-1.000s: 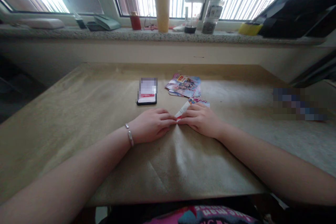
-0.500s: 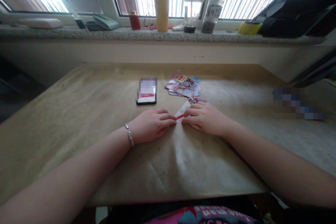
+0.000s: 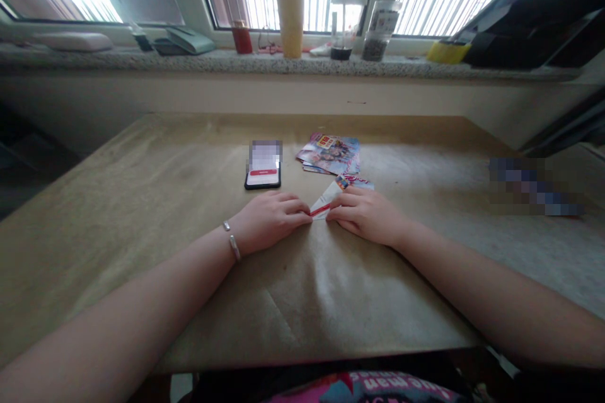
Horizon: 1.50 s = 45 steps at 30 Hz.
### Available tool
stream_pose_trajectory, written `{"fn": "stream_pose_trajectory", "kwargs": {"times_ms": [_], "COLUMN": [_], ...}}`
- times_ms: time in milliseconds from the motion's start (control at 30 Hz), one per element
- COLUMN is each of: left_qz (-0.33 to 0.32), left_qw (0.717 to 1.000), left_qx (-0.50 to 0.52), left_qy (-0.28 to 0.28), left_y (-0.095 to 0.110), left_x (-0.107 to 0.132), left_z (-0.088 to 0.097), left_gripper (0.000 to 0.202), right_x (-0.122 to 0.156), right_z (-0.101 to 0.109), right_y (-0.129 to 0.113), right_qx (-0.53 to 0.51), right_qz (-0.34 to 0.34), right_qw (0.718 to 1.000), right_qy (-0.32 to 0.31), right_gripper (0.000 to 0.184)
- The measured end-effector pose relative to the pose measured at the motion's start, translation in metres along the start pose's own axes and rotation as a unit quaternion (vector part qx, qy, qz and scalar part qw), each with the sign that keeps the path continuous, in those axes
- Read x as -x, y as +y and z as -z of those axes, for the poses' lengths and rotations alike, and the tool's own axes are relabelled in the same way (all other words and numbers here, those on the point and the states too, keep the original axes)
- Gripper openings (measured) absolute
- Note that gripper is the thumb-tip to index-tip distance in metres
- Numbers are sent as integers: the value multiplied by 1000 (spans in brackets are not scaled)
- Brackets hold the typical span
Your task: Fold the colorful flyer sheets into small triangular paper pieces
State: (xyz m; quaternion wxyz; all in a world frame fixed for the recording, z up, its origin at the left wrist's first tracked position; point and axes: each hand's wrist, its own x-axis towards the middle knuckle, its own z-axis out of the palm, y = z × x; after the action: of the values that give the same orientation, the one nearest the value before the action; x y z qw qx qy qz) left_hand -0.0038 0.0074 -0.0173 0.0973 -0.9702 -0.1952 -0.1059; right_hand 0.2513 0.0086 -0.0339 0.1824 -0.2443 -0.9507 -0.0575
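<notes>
A folded sheet of printed paper (image 3: 325, 200), white with a red stripe and a colourful edge, lies on the table between my hands. My left hand (image 3: 274, 220) has its fingers pressed together on the paper's left corner. Over the right part of the paper lies my right hand (image 3: 366, 214), fingers closed and pressing on it, so much of the sheet is hidden. Just beyond them is a stack of colourful printed leaflets (image 3: 331, 152). To its left, a phone (image 3: 263, 167) lies face up with its screen lit and partly blurred.
A tan cover (image 3: 179, 164) with creases spreads over the table. At the right lies a blurred bluish object (image 3: 534, 186). Along the windowsill (image 3: 189, 64) stand a tall yellowish cylinder (image 3: 290, 6), a red jar (image 3: 242, 39), clear containers (image 3: 378, 31) and a black bag (image 3: 524, 25).
My left hand has slid slightly left along the paper's corner, and more of the white sheet with its red stripe shows between my hands. My right hand stays nearly in place.
</notes>
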Motion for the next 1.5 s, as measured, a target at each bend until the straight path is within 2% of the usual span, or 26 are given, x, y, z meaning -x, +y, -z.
{"fn": "stream_pose_trajectory", "kwargs": {"times_ms": [233,400,667,933,1100,1333,1500], "left_qz": [-6,-1,3,3,2,11,27], "left_qw": [1000,999,999,999,1000,994,993], "left_qx": [4,38,37,36,0,-105,-113], "left_qy": [22,11,11,4,-5,-29,-30], "left_y": [-2,-1,-2,-4,-4,-2,-5], "left_x": [-1,-1,0,0,1,0,-2], "left_z": [-1,-5,-4,-4,-3,-1,-3], "left_gripper": [23,28,27,25,21,14,11], "right_x": [-6,-6,0,5,6,3,-1], "right_z": [-5,0,11,17,13,5,2], "right_y": [-5,-5,3,9,10,6,2], "right_qx": [14,38,42,34,25,17,22], "right_qz": [-1,-2,20,19,23,1,-20], "right_qw": [1000,999,998,998,999,1000,1000], "right_qy": [8,-4,-47,-51,-31,7,6], "right_gripper": [24,21,23,20,21,21,22]}}
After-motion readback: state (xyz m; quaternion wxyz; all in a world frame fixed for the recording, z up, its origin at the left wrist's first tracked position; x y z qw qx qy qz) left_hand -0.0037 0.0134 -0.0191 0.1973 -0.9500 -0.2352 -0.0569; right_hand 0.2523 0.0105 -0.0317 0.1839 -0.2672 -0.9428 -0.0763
